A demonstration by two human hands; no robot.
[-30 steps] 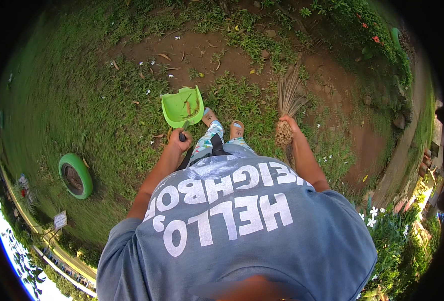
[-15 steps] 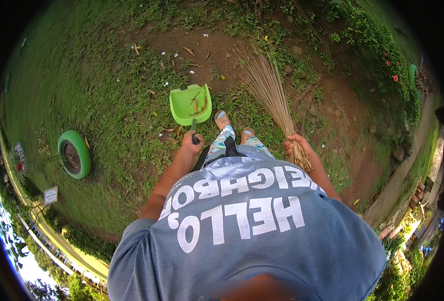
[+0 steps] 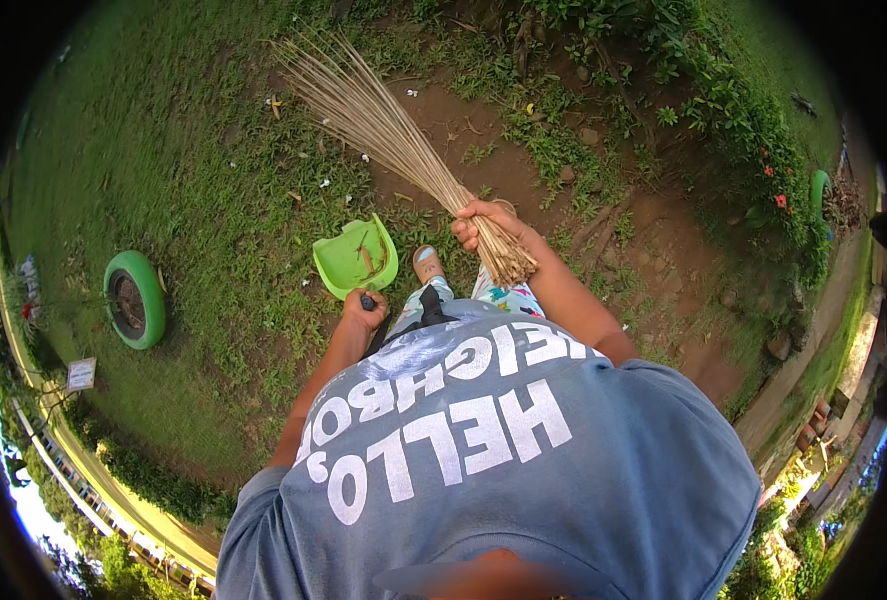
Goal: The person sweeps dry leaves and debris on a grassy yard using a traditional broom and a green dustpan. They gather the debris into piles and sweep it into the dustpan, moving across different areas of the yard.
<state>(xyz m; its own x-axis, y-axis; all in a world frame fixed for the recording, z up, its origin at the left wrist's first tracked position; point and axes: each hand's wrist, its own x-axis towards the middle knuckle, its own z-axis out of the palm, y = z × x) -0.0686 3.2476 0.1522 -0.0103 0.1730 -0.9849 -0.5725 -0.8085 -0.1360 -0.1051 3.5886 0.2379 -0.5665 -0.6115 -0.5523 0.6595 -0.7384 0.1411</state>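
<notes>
A stick broom [image 3: 393, 130] of thin tan twigs slants from my middle toward the far left, its spread tips over the grass. My right hand [image 3: 481, 222] is wrapped round its bundled butt end, in front of my legs. Lower left, my left hand [image 3: 365, 308] is closed on the dark handle of a green dustpan [image 3: 333, 262]. The pan's open side faces away from me, and a few brown dry leaves [image 3: 368, 258] lie in it. Several small white flowers [image 3: 325, 183] are scattered on the ground beyond the pan.
A green-painted tire [image 3: 153, 300] with a soil-filled middle lies in the grass at left. A small white sign [image 3: 81, 374] stands behind it. Patchy grass and bare brown soil [image 3: 663, 250] surround my feet. Shrubs with red flowers [image 3: 780, 201] line the right, near a path.
My right hand has swung the broom from the right across to the front left. The dustpan in my left hand has shifted slightly left and nearer.
</notes>
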